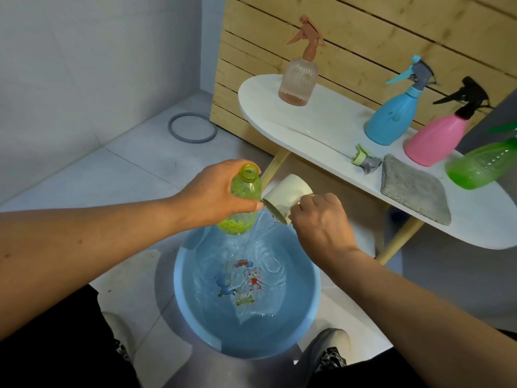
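My left hand (212, 191) grips a yellow-green bottle (243, 189) with no cap, held upright above a blue basin (184, 287) of water on the floor. My right hand (321, 219) holds a cream cup (285, 197) tipped on its side, its mouth turned toward the bottle and down over the basin. The cup nearly touches the bottle's side. The water surface shows ripples, and cartoon pictures show on the basin's bottom. A green and grey spray head (365, 161) lies loose on the white table.
An oval white table (321, 130) stands to the right with a clear pinkish spray bottle (299, 71), a blue one (394, 113), a pink one (439, 135), a green bottle (481, 166) on its side and a grey cloth (414, 189). A grey ring (192, 127) lies on the tiled floor. A wooden slat panel stands behind.
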A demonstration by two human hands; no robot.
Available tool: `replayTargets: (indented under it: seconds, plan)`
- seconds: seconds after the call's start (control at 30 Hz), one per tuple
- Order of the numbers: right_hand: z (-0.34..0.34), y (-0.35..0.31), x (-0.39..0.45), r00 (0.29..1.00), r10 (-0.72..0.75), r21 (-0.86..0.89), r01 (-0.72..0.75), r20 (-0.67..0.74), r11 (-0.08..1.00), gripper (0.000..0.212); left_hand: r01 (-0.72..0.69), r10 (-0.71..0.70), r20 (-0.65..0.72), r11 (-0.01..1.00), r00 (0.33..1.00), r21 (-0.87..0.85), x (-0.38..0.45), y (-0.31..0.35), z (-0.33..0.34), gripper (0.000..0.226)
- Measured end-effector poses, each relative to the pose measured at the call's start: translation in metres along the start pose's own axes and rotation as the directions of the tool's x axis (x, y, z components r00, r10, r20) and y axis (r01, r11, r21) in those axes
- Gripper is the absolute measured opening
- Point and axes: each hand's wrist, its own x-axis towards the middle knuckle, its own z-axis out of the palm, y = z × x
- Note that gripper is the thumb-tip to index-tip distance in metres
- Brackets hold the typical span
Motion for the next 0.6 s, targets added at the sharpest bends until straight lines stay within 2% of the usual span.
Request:
replayTargets:
  seconds: [0.13, 0.23, 0.33, 0.4, 0.43, 0.5, 0.6]
  plan:
    - [-0.008, -0.004, -0.006, 0.995, -0.070, -0.124, 0.061, -0.074, 0.990, 0.021, -0.004, 0.004, 0.000, 1.000, 1.000, 0.015, -0.001, 0.002, 0.000, 0.058]
    - [-0.006, -0.001, -0.008, 0.996, -0.049, -0.091, 0.042, -0.070, 0.995, 0.020, -0.006, 0.006, -0.001, 1.000, 1.000, 0.016, -0.002, 0.004, 0.000, 0.057]
    - [-0.003, 0.005, -0.007, 0.995, 0.096, 0.040, -0.096, -0.016, 0.995, 0.022, -0.005, 0.005, -0.002, 1.000, 1.000, 0.008, -0.001, 0.008, -0.002, 0.055]
    - [-0.007, 0.011, -0.004, 0.965, 0.260, 0.223, -0.254, 0.001, 0.941, 0.023, 0.003, -0.003, -0.008, 1.000, 1.000, 0.003, 0.001, 0.011, -0.004, 0.056]
    - [-0.011, 0.016, -0.001, 0.934, 0.353, 0.349, -0.348, 0.054, 0.870, 0.024, 0.008, -0.008, -0.012, 1.000, 1.000, 0.005, 0.003, 0.012, -0.006, 0.056]
    - [-0.024, 0.028, 0.003, 0.868, 0.451, 0.576, -0.481, 0.208, 0.661, 0.028, 0.022, -0.022, -0.015, 1.000, 1.000, 0.011, 0.005, 0.014, -0.008, 0.057]
    - [-0.036, 0.049, 0.007, 0.813, 0.501, 0.802, -0.497, 0.297, 0.331, 0.029, 0.036, -0.036, -0.003, 0.999, 0.999, 0.038, 0.008, 0.017, -0.011, 0.057]
